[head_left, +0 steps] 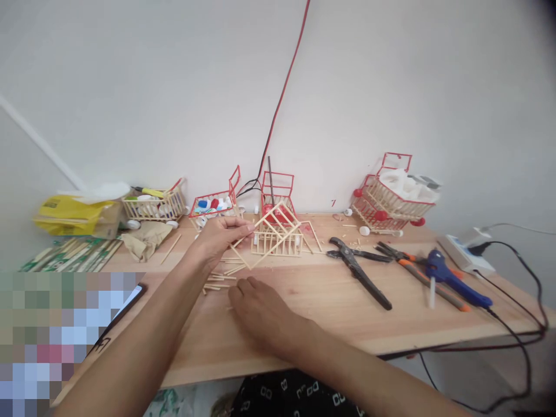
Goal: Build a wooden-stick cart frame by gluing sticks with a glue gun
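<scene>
My left hand (pixel 223 237) pinches one corner of a light wooden stick frame (pixel 266 250), a tilted rectangle with a few crossbars, held above the table. Behind it stands a small cart basket (pixel 277 240) of the same sticks, partly covered by the frame. My right hand (pixel 256 307) rests low over the table with curled fingers beside a small pile of short cut sticks (pixel 219 282). Its fingertips point down, and whatever they may hold is hidden.
Black pliers (pixel 360 275), orange-handled pliers (pixel 428 285) and a blue glue gun (pixel 456 279) lie right, near a power strip (pixel 467 255) with cables. Several finished stick carts (pixel 393 200) line the wall. Bundled sticks (pixel 72 255) and a yellow bag (pixel 76 215) are left.
</scene>
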### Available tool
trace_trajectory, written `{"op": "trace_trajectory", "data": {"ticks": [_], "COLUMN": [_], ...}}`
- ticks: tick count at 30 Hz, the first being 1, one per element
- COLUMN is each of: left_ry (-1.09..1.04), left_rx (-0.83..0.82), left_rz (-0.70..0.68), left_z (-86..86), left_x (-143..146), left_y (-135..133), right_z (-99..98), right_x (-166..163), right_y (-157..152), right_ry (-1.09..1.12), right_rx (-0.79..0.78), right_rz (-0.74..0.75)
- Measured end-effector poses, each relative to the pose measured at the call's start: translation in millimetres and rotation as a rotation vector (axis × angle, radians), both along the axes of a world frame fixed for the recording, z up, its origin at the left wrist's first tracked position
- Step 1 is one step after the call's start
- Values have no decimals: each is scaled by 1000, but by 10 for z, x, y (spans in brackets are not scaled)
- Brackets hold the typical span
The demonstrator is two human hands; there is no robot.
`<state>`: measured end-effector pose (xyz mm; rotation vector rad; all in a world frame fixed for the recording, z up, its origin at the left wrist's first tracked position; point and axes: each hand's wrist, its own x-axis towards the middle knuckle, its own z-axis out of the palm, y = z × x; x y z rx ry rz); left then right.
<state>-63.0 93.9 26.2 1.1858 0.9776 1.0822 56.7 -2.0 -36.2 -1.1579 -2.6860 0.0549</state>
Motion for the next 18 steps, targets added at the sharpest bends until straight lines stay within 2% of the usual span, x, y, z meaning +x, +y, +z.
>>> {"op": "trace_trajectory", "data": {"ticks": [3,7,9,11,15,18], "left_ry": [0,4,21,46,81,101], "left_rx": [-19,31,51,39,11,12], "left_rz": [-5,-64,-95,-106,-103,-109], "left_z": [-29,-72,-92,-111,-147,-173], "left_x": [11,66,106,145,199,218], "left_y": [10,-7,-28,-52,-93,-109], "right_z": [85,284,365,412,403,350], "right_x": [254,640,760,807,744,664], "right_y": [-63,-68,-24,32,131,188], "right_ry": [299,799,932,955,801,647], "right_rx": [-171,-349,-289,-151,146,270], "right_rz": [-81,-355,-417,-461,-474,-473]}}
